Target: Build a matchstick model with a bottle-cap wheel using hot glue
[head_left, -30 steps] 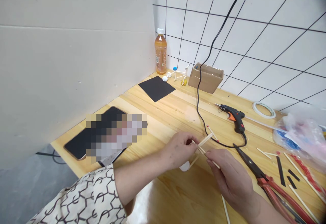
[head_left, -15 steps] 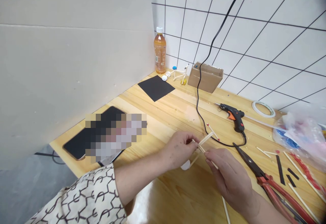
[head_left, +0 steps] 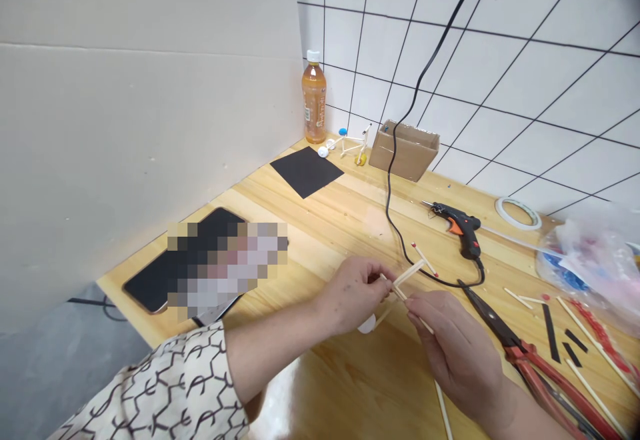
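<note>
Your hands have barely shifted since the last view: your left hand [head_left: 347,295] and right hand [head_left: 453,353] stay close, both pinching the wooden sticks [head_left: 403,285] above the pine table [head_left: 330,227]. That crossing looks to need a steady hold.

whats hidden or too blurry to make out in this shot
From the head view:
The phone: a pixelated patch covers most of it.
The sticks: the left hand and right hand hide part of them, so how they meet is unclear.
The white round piece: partly hidden by the left hand.
The blue thing: blurred by the plastic bag.
The red scissor handles: cut off by the bottom edge.
</note>
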Demonstrator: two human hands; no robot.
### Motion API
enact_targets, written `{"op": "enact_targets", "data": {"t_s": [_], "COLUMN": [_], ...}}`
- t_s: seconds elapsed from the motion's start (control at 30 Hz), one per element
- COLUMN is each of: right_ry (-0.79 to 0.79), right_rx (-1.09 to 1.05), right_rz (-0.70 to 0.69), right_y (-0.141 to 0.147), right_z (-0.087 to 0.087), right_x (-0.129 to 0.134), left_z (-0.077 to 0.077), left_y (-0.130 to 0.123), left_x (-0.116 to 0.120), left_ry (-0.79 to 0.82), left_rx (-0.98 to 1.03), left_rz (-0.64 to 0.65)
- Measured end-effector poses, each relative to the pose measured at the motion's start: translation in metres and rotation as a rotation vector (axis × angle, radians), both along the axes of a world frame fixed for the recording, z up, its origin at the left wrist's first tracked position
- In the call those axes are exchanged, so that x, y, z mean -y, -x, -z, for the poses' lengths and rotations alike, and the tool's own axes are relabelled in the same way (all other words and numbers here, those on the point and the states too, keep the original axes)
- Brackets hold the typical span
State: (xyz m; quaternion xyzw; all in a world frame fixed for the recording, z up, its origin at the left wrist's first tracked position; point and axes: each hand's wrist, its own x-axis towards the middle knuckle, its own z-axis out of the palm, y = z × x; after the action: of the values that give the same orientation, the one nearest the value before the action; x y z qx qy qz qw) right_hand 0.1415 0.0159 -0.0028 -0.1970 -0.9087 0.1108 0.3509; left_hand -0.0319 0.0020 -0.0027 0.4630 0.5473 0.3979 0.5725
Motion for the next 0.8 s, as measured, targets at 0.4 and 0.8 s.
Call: {"op": "enact_targets", "data": {"t_s": [0.4,0.8], "right_ry": [-0.022,-0.084], "right_rx": [-0.016,-0.013], "right_rz": [-0.023,-0.037], "right_y": [0.0011,0.0033], "right_z": [-0.0026,-0.0052], "right_x": [-0.0001,-0.0001], "left_z": [-0.0026,-0.0041], "left_y": [-0.0011,-0.0012], "left_x": [0.0003,-0.0004], "left_ry": [0.031,0.032], "left_rx": [0.042,0.041], "left_rz": [-0.028,-0.019]}}
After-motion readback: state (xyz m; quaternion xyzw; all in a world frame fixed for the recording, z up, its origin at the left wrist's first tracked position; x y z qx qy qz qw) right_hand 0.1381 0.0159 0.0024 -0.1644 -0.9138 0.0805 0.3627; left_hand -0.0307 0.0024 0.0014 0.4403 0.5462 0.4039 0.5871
